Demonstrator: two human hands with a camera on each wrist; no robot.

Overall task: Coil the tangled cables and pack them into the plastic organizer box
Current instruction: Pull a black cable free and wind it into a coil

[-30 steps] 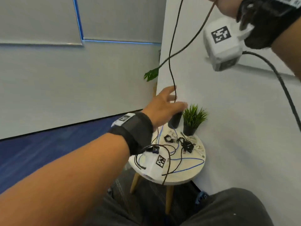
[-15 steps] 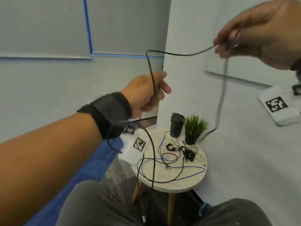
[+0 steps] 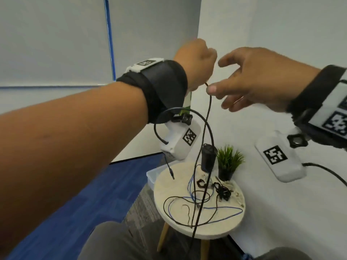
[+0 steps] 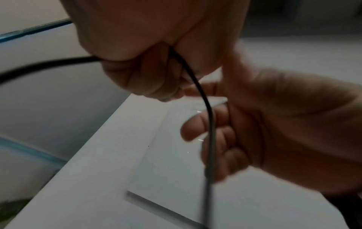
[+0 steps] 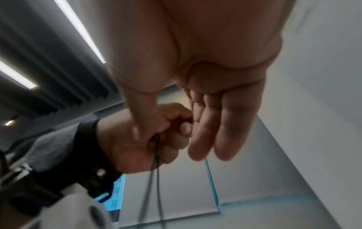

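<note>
Hands now together: left hand (image 3: pixel 195 62) fisted on black cable (image 3: pixel 207 117), right hand (image 3: pixel 253 77) loosened.

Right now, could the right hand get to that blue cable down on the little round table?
Probably yes. The right hand hovers high above the table, fingers loose beside the black cable that the left hand grips. Nothing solid blocks the way down to the blue cable, only dangling black cable.
</note>
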